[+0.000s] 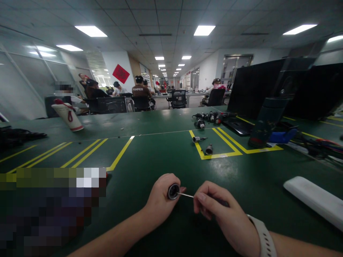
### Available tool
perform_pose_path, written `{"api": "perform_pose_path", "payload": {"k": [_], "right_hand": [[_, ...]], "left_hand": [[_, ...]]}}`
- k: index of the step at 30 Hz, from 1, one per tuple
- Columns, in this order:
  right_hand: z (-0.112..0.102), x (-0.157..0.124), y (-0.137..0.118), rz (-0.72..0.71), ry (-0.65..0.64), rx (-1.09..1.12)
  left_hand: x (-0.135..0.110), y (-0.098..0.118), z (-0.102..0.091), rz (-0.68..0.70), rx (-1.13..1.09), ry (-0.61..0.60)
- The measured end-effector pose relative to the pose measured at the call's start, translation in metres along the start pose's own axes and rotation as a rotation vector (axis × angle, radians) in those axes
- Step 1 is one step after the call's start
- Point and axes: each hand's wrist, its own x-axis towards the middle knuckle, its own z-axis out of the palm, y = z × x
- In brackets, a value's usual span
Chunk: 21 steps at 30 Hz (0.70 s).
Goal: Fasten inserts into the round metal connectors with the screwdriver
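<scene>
Right hand point(226, 210) pinches a thin-shafted tool point(185, 195), left hand point(160, 194) grips a round part point(173, 191), lower centre; green worktop point(160, 153) with yellow tape point(122, 152) spans mid-frame, ceiling lights point(204, 30) above.

The bench point(160, 153) has a smooth surface with a soft gloss. The cylindrical part point(173, 192) has a shiny metal rim. The slim tool point(185, 195) has a bright, smooth metal shaft. The wrist strap point(264, 237), near right, looks matt and rubber-like. The white case point(316, 200) at right resembles smooth, low-sheen plastic.
</scene>
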Motion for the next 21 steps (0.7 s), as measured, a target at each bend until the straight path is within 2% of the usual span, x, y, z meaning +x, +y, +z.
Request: {"api": "perform_pose_path", "payload": {"k": [2, 5, 13, 17, 21], "right_hand": [[0.000, 0.001, 0.002, 0.017, -0.012, 0.096], [0.001, 0.002, 0.004, 0.007, -0.002, 0.104], [0.001, -0.003, -0.003, -0.034, 0.058, -0.226], [0.003, -0.005, -0.007, -0.021, 0.037, -0.269], [0.004, -0.006, -0.004, -0.038, 0.032, -0.264]], "left_hand": [[0.000, -0.001, 0.000, -0.005, -0.035, -0.004], [0.000, -0.002, 0.000, -0.011, -0.060, -0.015], [0.000, -0.003, 0.002, -0.031, 0.087, -0.002], [-0.001, -0.003, 0.003, 0.028, 0.135, -0.001], [-0.001, -0.001, 0.001, 0.036, 0.037, 0.024]]}}
